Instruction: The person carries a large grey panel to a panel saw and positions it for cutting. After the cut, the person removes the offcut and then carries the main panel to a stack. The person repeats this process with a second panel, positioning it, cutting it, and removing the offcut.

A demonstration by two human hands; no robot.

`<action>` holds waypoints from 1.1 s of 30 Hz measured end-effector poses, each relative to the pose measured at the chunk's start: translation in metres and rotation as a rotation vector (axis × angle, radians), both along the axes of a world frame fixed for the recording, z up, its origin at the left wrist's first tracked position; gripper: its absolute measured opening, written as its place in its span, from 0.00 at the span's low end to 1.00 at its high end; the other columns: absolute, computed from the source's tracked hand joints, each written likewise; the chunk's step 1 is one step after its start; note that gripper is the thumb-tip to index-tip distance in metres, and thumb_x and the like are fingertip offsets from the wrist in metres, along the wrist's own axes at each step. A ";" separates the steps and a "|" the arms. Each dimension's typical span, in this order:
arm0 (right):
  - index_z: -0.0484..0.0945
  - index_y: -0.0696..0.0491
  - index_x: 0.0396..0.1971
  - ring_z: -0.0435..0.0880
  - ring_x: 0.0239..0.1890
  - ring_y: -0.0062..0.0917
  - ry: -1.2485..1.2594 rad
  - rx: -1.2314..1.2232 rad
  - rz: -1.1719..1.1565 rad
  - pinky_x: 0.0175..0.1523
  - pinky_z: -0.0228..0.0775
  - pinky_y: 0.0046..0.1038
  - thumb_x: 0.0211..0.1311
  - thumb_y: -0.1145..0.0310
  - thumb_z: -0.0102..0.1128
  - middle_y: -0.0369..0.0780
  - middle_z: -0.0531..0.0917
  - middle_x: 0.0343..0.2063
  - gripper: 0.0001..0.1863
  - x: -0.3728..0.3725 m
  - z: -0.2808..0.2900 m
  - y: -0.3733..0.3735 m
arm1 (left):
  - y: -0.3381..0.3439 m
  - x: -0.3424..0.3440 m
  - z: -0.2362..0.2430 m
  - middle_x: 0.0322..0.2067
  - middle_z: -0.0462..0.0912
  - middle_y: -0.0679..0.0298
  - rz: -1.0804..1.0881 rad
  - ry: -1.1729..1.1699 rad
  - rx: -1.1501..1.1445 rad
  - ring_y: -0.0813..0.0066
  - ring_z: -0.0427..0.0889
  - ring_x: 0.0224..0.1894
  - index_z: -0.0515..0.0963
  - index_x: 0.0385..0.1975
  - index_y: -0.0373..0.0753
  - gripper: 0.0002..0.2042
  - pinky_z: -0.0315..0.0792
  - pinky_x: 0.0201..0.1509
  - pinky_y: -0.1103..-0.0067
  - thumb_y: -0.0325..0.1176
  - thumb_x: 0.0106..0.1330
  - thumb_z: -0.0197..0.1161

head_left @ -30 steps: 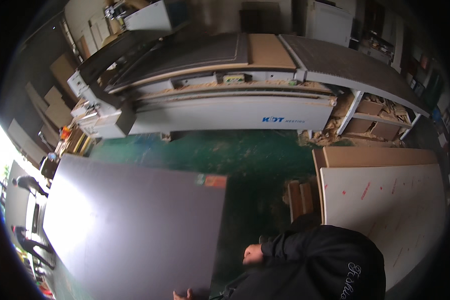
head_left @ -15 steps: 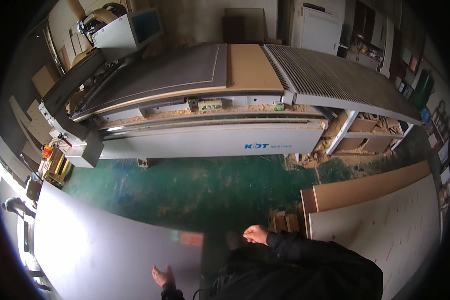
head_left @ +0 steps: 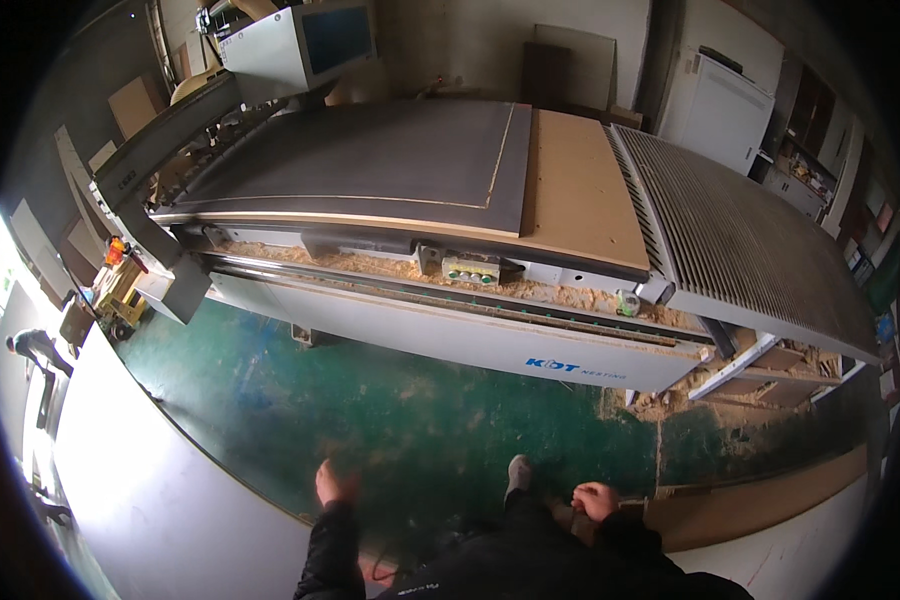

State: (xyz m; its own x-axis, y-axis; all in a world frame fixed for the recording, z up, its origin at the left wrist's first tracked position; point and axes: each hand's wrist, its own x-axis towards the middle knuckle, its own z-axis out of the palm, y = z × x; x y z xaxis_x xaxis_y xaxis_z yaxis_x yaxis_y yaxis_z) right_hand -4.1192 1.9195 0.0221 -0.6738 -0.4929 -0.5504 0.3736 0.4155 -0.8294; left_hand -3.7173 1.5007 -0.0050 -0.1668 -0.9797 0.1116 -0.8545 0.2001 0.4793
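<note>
My left hand (head_left: pixel 334 484), slightly smeared with its fingers apart, hangs over the green floor (head_left: pixel 390 420) beside a large shiny sheet (head_left: pixel 140 480) at lower left, holding nothing visible. My right hand (head_left: pixel 593 501) has curled fingers, their contents hidden, near tan boards (head_left: pixel 760 500) and a white panel (head_left: pixel 790 550) at lower right. Ahead stands a long grey cutting machine (head_left: pixel 420 330) bearing a dark panel (head_left: pixel 350 165) on a tan board (head_left: pixel 580 200), with sawdust along its side. My foot (head_left: pixel 518 470) is between my hands.
The machine's gantry (head_left: pixel 170 270) and control housing (head_left: pixel 300 45) are at left, its slatted extension (head_left: pixel 750 230) at right, with offcuts underneath. A person (head_left: pixel 40 350) bends near leaning boards at far left. A white cabinet (head_left: pixel 725 110) stands behind.
The view has moved toward the machine; the shiny sheet and right-hand boards sit lower and farther aside. My left hand has risen from the sheet's lower edge to over the floor.
</note>
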 end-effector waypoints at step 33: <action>0.79 0.59 0.36 0.80 0.28 0.21 0.461 0.142 -0.343 0.34 0.72 0.28 0.64 0.63 0.64 0.38 0.83 0.26 0.13 -0.292 -0.010 -0.190 | -0.316 -0.415 0.120 0.50 0.83 0.56 -0.505 0.167 -0.113 0.66 0.83 0.48 0.79 0.51 0.30 0.16 0.76 0.55 0.73 0.37 0.72 0.59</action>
